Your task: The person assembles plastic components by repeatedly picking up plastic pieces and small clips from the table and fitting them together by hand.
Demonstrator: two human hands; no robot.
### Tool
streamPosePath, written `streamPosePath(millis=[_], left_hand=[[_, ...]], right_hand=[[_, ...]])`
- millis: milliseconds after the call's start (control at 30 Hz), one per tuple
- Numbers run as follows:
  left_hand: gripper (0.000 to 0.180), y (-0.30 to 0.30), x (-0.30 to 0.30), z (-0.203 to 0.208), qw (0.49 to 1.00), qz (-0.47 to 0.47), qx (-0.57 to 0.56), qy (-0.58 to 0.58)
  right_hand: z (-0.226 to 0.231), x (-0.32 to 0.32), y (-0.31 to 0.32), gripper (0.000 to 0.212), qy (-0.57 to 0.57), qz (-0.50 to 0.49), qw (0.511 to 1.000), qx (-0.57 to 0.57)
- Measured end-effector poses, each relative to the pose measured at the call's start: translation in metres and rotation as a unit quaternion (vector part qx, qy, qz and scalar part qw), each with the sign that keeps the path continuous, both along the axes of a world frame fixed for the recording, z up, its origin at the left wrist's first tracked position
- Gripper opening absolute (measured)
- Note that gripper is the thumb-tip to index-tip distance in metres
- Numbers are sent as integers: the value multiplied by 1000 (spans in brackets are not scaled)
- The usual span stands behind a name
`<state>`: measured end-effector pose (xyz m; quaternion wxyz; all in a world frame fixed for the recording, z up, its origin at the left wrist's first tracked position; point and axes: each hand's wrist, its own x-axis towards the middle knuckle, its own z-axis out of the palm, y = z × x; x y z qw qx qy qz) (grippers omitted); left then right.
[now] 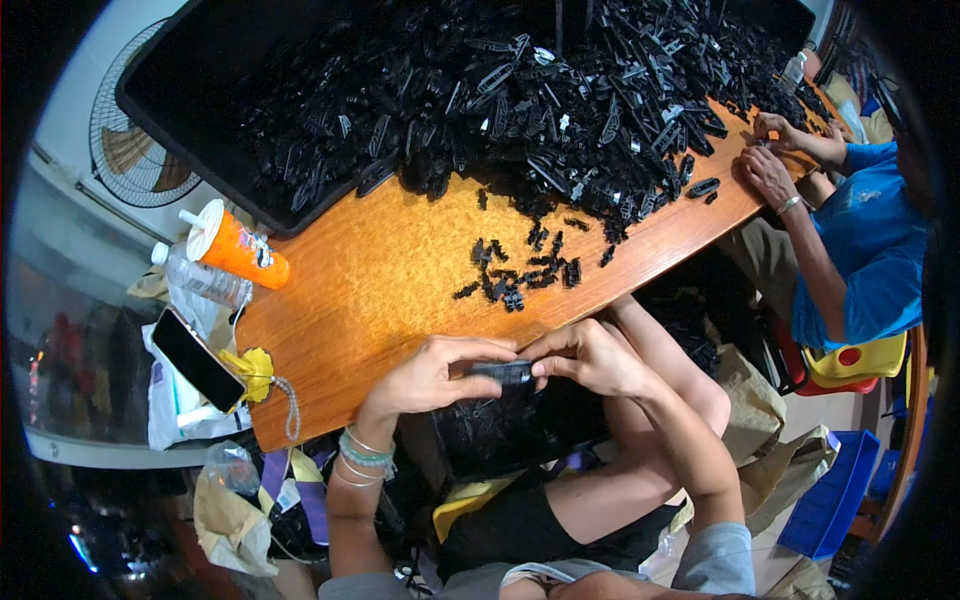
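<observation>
Just in front of the table's near edge, an elongated black plastic part [503,372] is held between both hands. My left hand [432,374] grips its left end between thumb and fingers. At the other end, the thumb and fingers of my right hand [600,358] pinch it. A loose scatter of small black plastic pieces [545,268] lies on the wooden table [365,275] beyond my hands. Behind them rises a large heap of black oval plastic parts [560,120], spilling out of a black container [200,105].
At left stand an orange cup [245,250], a clear plastic bottle [205,278] and a phone [197,358], with a fan [140,125] behind. On the right a co-worker in a blue shirt [868,235] handles parts at the table. A blue bin [828,495] sits lower right.
</observation>
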<state>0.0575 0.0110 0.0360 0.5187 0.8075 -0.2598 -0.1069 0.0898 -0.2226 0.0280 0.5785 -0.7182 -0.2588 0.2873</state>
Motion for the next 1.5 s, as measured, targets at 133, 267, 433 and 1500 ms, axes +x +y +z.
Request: streamPosePath(millis=[133,267,433,1500], left_hand=[[18,-11,51,2,996,75,24,-42],[18,-61,135,-10,927,150,91,-333],[18,-91,188,-15,815,138,317,-464],[24,-42,-21,-19,923,239,-277,121]], right_hand=[[-18,21,-8,8,-143,-212,964,-68],[-45,50,-19,20,-316,-331,861,-223],[-54,53,-8,22,-341,-335,845,-239],[8,-9,19,20,-393,-138,907,65]])
